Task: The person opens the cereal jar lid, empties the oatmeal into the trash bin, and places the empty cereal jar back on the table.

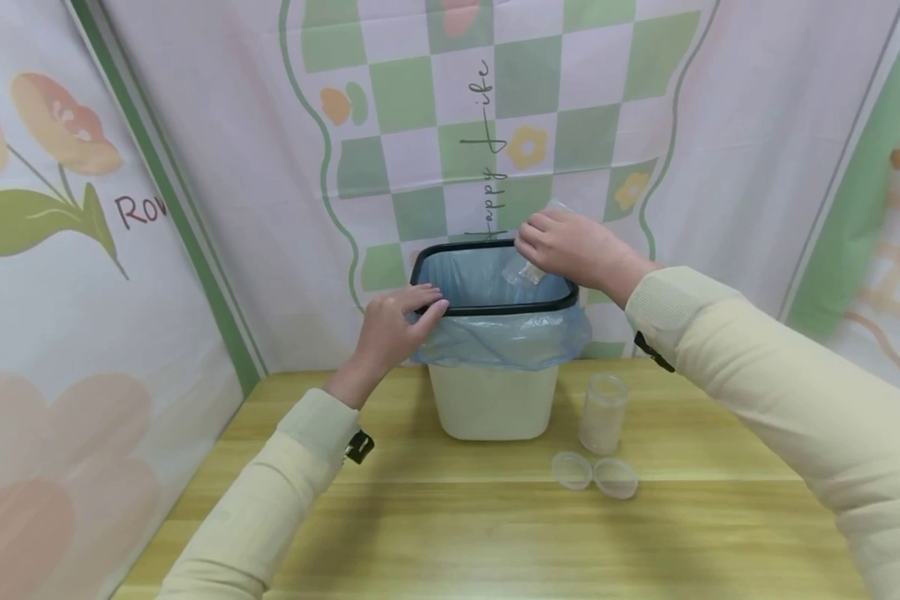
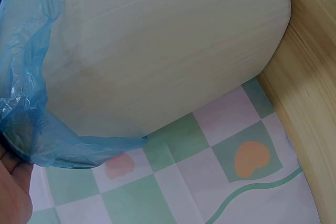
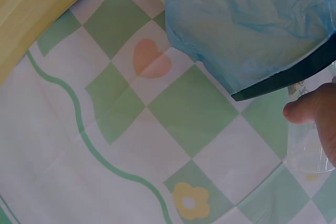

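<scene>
A white trash bin stands upright on the table, lined with a blue plastic bag folded over its black rim. My left hand grips the rim at the left side, fingers over the edge and thumb along the front. Above the bin's right side, my right hand holds a clear plastic jar, tipped so that its mouth points down into the bin. Some small pale and brownish contents show near that lower end. My palm and fingers hide much of the jar in the head view.
A second clear jar stands on the wooden table right of the bin. Two round clear lids lie in front of it, side by side. Close behind the bin hangs a checkered curtain.
</scene>
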Available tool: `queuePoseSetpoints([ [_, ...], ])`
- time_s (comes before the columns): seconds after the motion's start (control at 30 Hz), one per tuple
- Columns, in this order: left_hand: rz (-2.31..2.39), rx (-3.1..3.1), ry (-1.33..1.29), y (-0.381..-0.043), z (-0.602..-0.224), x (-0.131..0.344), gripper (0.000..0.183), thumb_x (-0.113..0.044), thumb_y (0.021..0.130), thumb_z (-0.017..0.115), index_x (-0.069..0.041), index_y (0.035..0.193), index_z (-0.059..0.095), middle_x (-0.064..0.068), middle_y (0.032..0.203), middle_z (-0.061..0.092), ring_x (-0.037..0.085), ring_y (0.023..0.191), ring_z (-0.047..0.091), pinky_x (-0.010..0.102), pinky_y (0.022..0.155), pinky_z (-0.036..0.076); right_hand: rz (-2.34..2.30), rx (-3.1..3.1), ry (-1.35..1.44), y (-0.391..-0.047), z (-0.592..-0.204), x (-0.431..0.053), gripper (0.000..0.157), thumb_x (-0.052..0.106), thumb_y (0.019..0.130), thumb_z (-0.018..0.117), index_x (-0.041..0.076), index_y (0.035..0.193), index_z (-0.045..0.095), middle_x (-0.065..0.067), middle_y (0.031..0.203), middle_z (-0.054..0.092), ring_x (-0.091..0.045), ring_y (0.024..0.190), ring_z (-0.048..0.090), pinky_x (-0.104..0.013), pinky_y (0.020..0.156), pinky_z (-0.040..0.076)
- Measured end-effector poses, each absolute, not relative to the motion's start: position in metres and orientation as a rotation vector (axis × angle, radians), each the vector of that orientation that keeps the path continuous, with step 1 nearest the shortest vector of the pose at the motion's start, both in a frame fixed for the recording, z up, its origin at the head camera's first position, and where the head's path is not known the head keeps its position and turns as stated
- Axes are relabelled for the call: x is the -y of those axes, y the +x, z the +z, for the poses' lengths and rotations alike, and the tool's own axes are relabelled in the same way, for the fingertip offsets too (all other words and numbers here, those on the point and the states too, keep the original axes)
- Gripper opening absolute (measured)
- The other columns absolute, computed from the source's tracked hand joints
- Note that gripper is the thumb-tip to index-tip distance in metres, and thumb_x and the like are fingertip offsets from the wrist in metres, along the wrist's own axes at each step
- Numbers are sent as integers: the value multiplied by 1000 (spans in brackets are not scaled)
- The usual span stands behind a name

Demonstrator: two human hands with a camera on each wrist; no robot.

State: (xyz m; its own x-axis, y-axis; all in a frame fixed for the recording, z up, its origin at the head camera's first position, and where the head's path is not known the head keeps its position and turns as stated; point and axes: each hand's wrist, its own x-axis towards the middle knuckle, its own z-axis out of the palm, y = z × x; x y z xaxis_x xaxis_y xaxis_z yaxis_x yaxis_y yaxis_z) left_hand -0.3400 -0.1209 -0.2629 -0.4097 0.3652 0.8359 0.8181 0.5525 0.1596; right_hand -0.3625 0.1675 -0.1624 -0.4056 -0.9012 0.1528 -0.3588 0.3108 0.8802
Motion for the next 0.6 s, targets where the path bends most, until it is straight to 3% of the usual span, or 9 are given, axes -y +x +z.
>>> queuePoseSetpoints([
  [0.6, -746, 2021, -946, -340, -263, 121, 21, -19, 92, 67, -4, 103, 76, 10, 103, 72, 22, 104, 66, 38, 93, 51, -1094, 1836, 1170, -366, -165, -167, 35, -5, 83, 73, -3, 115, 60, -19, 112, 56, -33, 103, 53, -39, 96, 44],
])
